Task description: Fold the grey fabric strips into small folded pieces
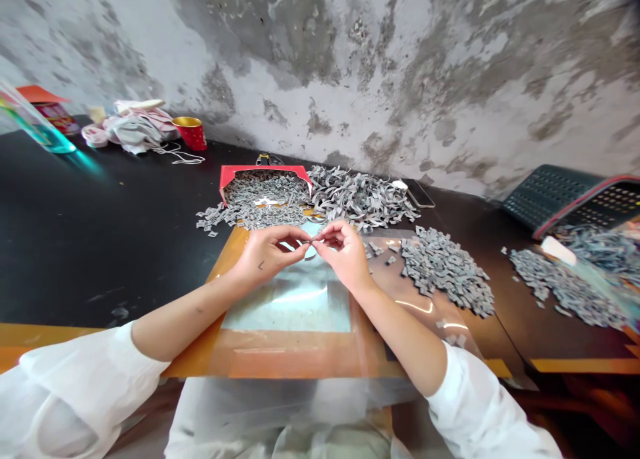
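Your left hand (265, 256) and right hand (345, 252) meet in front of you, just above the desk (100, 232), with the fingertips of both touching. Thumb and forefinger of each hand are pinched closed on one small grey strip (309, 242), which spans the narrow gap between the two hands. Most of it is hidden by your fingers, so its exact shape cannot be made out. The other fingers of both hands are loosely curled. Under your hands lies an orange board (235, 352) with a pale shiny sheet (300, 299) on its middle. Just beyond your hands a red box (235, 174) lies tipped open, full of little grey pieces that spill out onto the desk. Beside it, to the right, is a heap of longer grey strips (360, 196). Near your right hand is a pile of short grey pieces (445, 272), and well apart, farther right, lies another grey pile (565, 286) next to a black basket (550, 192). Far off at the back left, by the wall, stand a red cup (193, 132) and a bundle of cloth (135, 126).
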`<state>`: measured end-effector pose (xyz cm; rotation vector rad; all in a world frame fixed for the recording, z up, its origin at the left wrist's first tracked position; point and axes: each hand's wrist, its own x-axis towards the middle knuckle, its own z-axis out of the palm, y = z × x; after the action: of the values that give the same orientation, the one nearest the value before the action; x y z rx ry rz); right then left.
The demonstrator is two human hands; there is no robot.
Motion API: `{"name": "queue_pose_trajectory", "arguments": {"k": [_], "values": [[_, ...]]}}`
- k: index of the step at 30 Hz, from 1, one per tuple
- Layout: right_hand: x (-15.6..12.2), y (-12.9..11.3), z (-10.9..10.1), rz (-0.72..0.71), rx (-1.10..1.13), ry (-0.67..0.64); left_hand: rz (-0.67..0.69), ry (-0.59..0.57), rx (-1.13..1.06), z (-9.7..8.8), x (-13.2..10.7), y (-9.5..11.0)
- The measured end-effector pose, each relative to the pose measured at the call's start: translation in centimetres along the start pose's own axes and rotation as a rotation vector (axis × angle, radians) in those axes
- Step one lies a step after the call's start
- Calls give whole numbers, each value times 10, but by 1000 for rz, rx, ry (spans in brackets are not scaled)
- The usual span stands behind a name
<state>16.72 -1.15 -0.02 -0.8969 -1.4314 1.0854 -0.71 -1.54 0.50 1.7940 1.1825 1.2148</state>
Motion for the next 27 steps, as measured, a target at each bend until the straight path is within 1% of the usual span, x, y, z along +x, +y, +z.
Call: {"name": "queue_pose_trajectory", "arguments": {"k": [4, 8, 11, 16, 19, 20, 22, 24, 25, 26, 27], "values": [[-1, 0, 2, -19, -47, -18, 40, -5, 74, 1, -2, 0], [-3, -3, 4, -39, -104, -34, 28, -1, 128, 2, -3, -1], [-2, -4, 4, -18, -98, -36, -9, -7, 102, 2, -3, 2], [1, 0, 3, 90, -29, -80, -115, -43, 5, 0, -3, 7], [1, -1, 1, 76, -67, -117, -135, -97, -35, -1, -3, 5], [1, -2, -1, 42, -110, -125, -120, -121, -28, -1, -2, 4], [2, -7, -7, -79, -277, -107, -64, -159, 19, -3, 2, -1], [3, -11, -15, -237, -553, -12, 4, -133, 108, -10, 9, -8], [4, -13, -19, -303, -698, 55, 29, -66, 170, -15, 14, -13], [6, -14, -24, -344, -838, 106, 41, 32, 241, -22, 19, -18], [7, -13, -27, -365, -965, 133, 41, 113, 316, -29, 25, -23]]}}
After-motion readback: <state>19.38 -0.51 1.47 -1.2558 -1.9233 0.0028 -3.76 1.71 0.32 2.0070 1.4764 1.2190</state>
